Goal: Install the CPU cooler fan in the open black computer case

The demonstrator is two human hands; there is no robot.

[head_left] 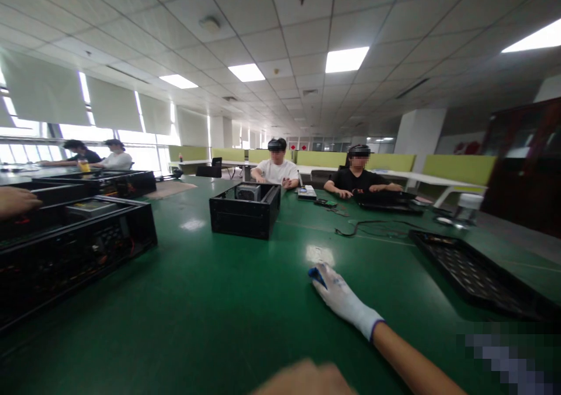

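Note:
My right hand (344, 301), in a white glove with a purple cuff, is low over the green table (197, 313) right of centre. Its fingers curl round a small blue and dark thing (316, 276), whose kind I cannot make out. At the bottom edge my left hand (307, 378) is bare and blurred, partly cut off, its fingers hidden. Beyond my hands is a black computer case (241, 217) holding a metal power supply (248, 192).
Another black case (79, 255) fills the left, with a co-worker's hand (17, 202) over it. At right lies a black panel (473, 266); a black cable (363, 225) lies beyond. Two co-workers sit opposite, one behind a flat black panel (388, 202). A clear container (468, 208) stands far right.

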